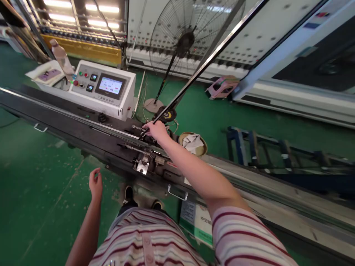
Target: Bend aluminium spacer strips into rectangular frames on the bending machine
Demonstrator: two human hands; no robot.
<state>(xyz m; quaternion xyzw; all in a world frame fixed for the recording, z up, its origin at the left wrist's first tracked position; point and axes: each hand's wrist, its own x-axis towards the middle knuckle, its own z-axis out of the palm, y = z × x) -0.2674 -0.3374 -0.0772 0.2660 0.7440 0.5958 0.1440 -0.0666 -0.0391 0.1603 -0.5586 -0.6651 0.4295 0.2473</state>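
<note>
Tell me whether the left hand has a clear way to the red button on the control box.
Probably yes. The left hand hangs free and holds nothing, over bare floor. Between it and the red button lies only the long black machine bed, which is low enough to reach across, though it looks a stretch.

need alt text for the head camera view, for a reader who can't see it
The person's right hand grips the lower end of a long thin black bar over a long dark metal machine bed. Their left hand hangs open above the green floor. Behind stand a white control box with a lit screen and a black pedestal fan.
</note>
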